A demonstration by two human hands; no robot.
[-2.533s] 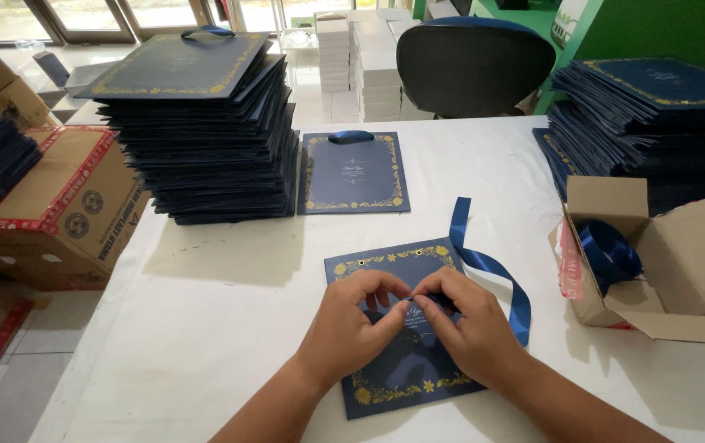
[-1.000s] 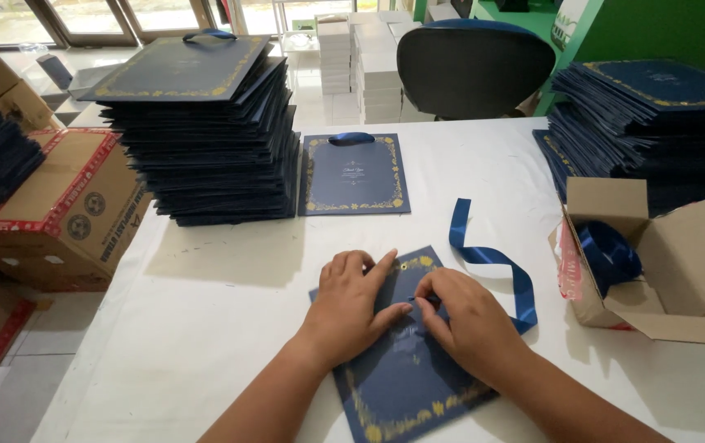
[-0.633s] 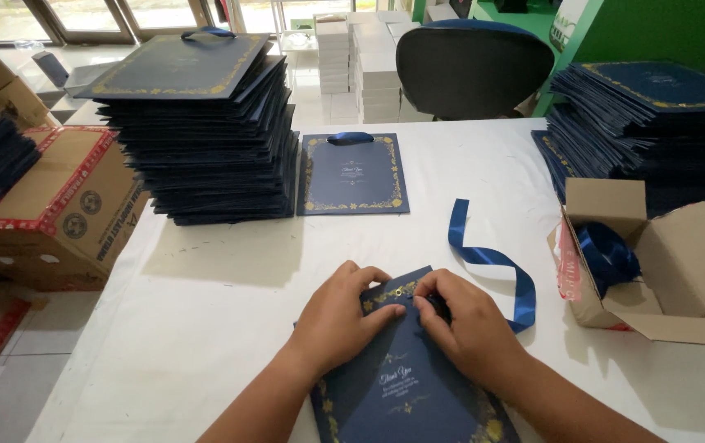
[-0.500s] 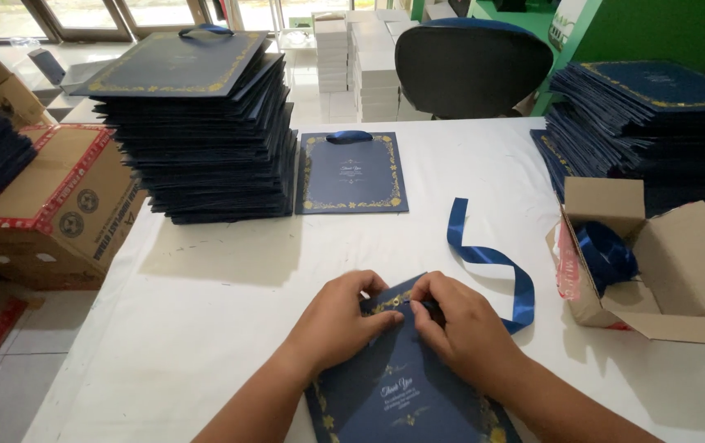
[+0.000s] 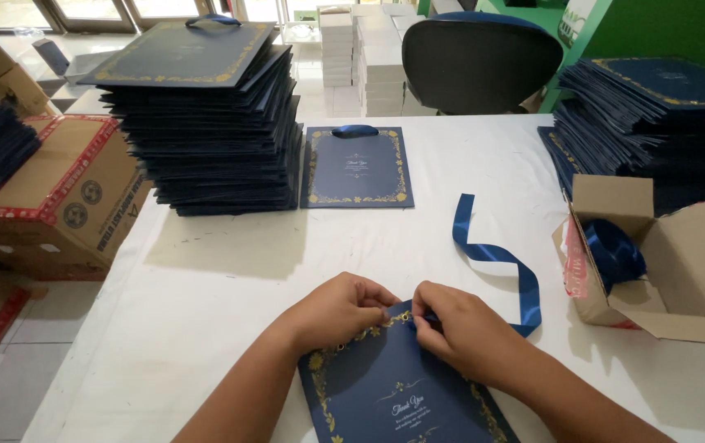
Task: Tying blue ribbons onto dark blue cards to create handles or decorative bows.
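Head view, single moment. Navy paper bag with gold floral border (image 5: pixel 393 385) lies flat on the white counter (image 5: pixel 221 287), near edge, its top corner pointing away from the person, body running down out of frame.

Left hand (image 5: pixel 337 308): fingers curled, pinching the bag's top edge just left of the corner. Right hand (image 5: pixel 460 326): fingers bunched, thumb and forefinger pinching at the same top edge, where one end of the blue satin ribbon (image 5: pixel 506 267) meets the bag. The two hands sit close together, fingertips almost touching over the corner; the bag lies beneath and between them.

Ribbon: loops out from under the right hand to the right, then curls back and away across the counter, free end lying flat.

Surroundings:
- finished bag with ribbon handle (image 5: pixel 356 166), flat, mid-counter, well apart from hands.
- tall stack of same bags (image 5: pixel 205 123), far left.
- second stack (image 5: pixel 656 115), far right.
- open cardboard box (image 5: pixel 656 262) at right holding a blue ribbon roll (image 5: pixel 615 253).
- black office chair (image 5: pixel 482 57) beyond the counter.
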